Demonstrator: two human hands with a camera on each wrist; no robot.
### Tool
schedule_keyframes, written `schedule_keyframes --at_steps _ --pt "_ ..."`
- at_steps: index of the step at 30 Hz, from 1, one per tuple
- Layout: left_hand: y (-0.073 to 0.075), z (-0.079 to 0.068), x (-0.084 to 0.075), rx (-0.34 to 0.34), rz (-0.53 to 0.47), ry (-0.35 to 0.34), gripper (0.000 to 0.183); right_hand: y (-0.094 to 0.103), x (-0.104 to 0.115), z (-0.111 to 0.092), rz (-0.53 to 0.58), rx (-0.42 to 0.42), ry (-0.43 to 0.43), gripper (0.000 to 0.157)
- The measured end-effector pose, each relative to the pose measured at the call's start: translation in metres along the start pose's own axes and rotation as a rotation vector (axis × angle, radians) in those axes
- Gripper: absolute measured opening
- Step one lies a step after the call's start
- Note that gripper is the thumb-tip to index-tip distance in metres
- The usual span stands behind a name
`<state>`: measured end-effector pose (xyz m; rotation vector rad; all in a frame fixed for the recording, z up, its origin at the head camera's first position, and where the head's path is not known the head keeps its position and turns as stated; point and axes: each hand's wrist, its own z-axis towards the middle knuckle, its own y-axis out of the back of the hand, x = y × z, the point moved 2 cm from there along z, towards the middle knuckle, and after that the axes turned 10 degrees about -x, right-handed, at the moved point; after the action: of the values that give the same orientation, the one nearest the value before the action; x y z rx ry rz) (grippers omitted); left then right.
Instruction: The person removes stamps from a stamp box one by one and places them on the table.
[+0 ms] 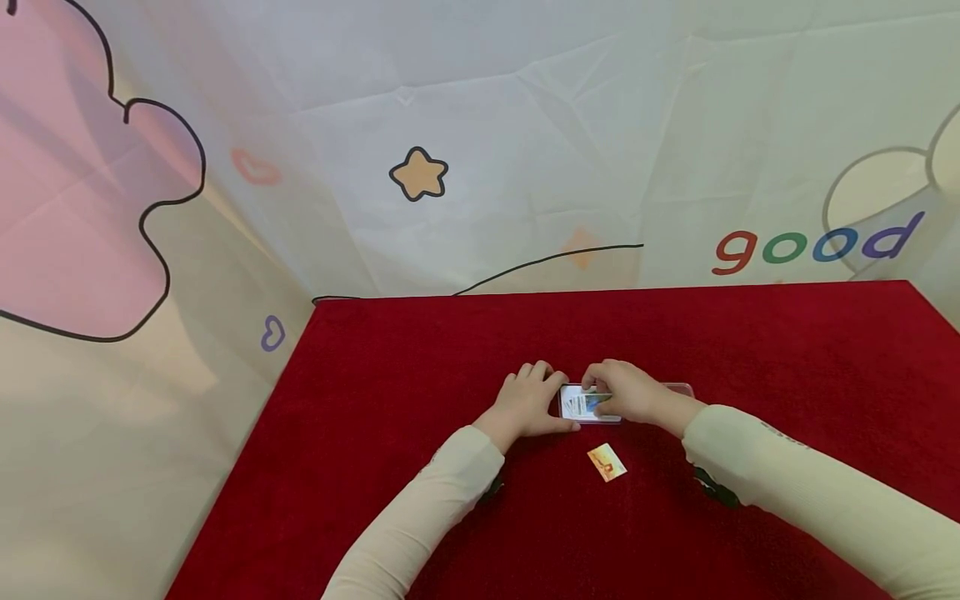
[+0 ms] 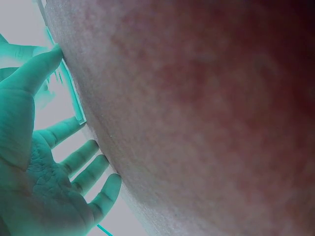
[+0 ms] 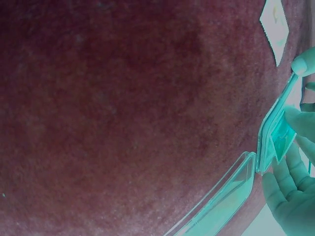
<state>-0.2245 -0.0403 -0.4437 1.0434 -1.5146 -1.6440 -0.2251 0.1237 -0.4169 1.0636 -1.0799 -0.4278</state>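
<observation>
A shallow clear plastic case [image 1: 567,406] lies on the table, with white paper inside. My left hand [image 1: 528,402] reaches round its left end, fingers nearly straight, thumb and index finger touching its corners. Over the case, my right hand [image 1: 630,393] pinches a small blue-green stamp [image 3: 281,142] between thumb and fingers; the hand partly covers it in the head view. The left wrist view shows the left palm [image 2: 44,172] and the case edge [image 2: 74,93]. An orange and yellow stamp [image 1: 607,462] with a perforated edge lies in front of the case.
A second clear plastic piece [image 3: 221,206], perhaps the lid, lies right of the case, mostly behind the right wrist in the head view. Red cloth [image 1: 420,358] covers the table. A printed fabric backdrop [image 1: 525,167] hangs behind the table's far edge.
</observation>
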Motion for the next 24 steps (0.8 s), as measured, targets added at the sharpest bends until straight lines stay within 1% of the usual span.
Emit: schedule_keyframes --at_steps 5,11,22,24 --pt "0.0017 -0.0012 0.0004 -0.005 0.006 -0.002 0.066 -0.0026 -0.0013 -0.0004 -0.019 -0.01 0.01 0.023" --pt "0.0018 -0.0018 0.0012 -0.01 -0.004 -0.002 0.065 -0.0043 -0.0033 0.0002 -0.023 -0.021 0.014 0.022" --pt "0.0 -0.0006 0.0002 -0.01 -0.013 -0.003 0.066 -0.0017 -0.001 0.0001 -0.023 -0.002 -0.006 0.021" --pt "0.0 -0.0005 0.0004 -0.01 -0.015 -0.004 0.066 -0.0008 -0.0001 0.0 -0.021 -0.005 0.007 0.021"
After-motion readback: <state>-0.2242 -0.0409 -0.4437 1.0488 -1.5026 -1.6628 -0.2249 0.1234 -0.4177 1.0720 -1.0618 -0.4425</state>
